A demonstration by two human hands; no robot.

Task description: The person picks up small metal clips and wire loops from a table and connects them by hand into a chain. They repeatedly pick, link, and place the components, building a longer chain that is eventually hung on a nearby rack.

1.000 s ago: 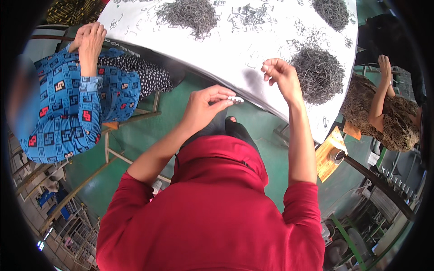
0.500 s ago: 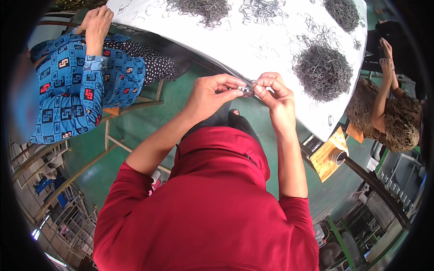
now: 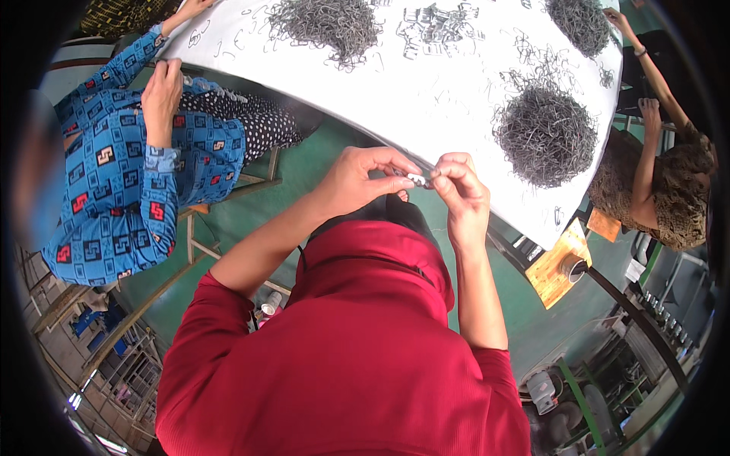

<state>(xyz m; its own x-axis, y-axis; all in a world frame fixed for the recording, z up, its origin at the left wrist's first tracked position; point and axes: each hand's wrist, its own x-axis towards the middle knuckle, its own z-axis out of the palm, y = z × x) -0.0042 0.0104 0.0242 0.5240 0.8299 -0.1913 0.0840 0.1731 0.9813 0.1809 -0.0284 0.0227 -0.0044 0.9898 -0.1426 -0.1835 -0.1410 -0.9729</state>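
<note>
Left hand and right hand pinched shut together on a tiny metal clip, held just off the near edge of the white table. Likely light, stiff and hard, maybe a bit slippery; best pinched at both ends. Gray wire pile close by. Orange-brown flat box below the table edge; no labels clear enough to tell.

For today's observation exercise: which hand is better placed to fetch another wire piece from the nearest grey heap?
Probably the right hand: it is on the side of the nearest wire heap, while the left hand, also pinching the small metal piece, is farther away.
</note>
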